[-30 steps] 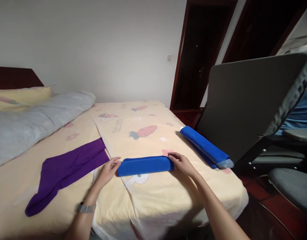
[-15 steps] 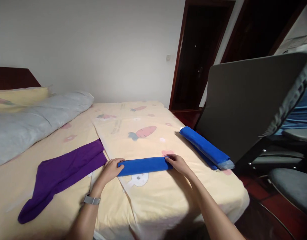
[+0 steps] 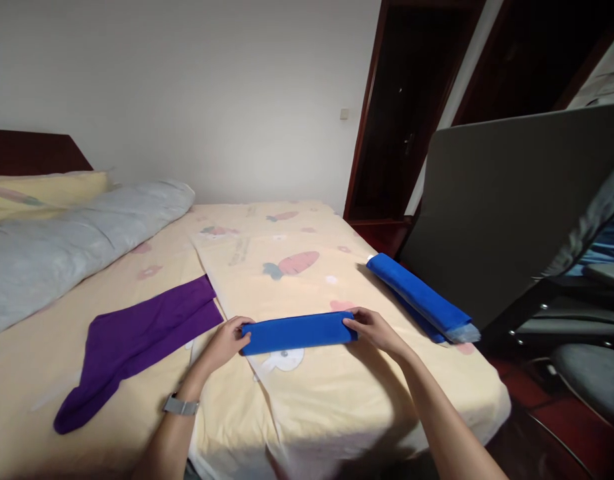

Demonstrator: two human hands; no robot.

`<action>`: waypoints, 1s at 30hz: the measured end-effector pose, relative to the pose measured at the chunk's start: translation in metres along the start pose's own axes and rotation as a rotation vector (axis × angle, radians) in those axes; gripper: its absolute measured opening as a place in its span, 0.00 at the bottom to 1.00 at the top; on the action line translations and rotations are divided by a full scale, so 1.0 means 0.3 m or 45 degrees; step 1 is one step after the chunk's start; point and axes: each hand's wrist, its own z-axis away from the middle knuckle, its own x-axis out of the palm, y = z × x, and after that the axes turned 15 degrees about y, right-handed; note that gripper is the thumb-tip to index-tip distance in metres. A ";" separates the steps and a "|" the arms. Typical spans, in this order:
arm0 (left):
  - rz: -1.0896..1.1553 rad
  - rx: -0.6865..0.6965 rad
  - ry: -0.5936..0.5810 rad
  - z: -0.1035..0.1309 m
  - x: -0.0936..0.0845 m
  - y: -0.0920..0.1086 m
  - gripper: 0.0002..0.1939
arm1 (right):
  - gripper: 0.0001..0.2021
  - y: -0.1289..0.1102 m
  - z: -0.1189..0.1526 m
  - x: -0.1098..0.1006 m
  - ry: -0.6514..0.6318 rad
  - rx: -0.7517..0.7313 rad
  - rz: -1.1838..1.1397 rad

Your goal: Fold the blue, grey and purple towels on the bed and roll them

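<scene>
A flat folded strip of blue cloth (image 3: 299, 333) lies lengthwise between my hands, just above or on the patterned bed sheet (image 3: 251, 267). My left hand (image 3: 235, 339) pinches its left end, thumb on the near face. The right end is gripped by my right hand (image 3: 367, 327), thumb in front and fingers behind. To the left, a purple cloth (image 3: 141, 340) is spread in a bent shape on the sheet. Another blue folded bundle (image 3: 419, 293), with a clear plastic-like end, rests near the bed's right edge.
A grey rolled quilt (image 3: 87, 240) and a yellow pillow (image 3: 51, 193) are at the far left. Beyond the bed's right edge stand a large dark grey board (image 3: 507, 213) and a grey padded seat (image 3: 594, 380).
The view has turned slightly left, so everything appears farther right. Both hands keep hold of the blue strip, whose near face looks a little more tilted toward me.
</scene>
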 end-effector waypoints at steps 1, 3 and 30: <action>0.062 -0.022 0.003 0.006 -0.006 0.005 0.15 | 0.23 -0.011 0.013 -0.010 -0.016 -0.019 -0.011; 0.180 -0.079 0.000 0.017 -0.016 0.009 0.15 | 0.24 -0.027 0.036 -0.030 -0.035 -0.051 -0.024; 0.638 -0.147 0.766 -0.079 0.187 0.198 0.17 | 0.29 -0.158 -0.151 -0.406 0.714 -0.135 -0.182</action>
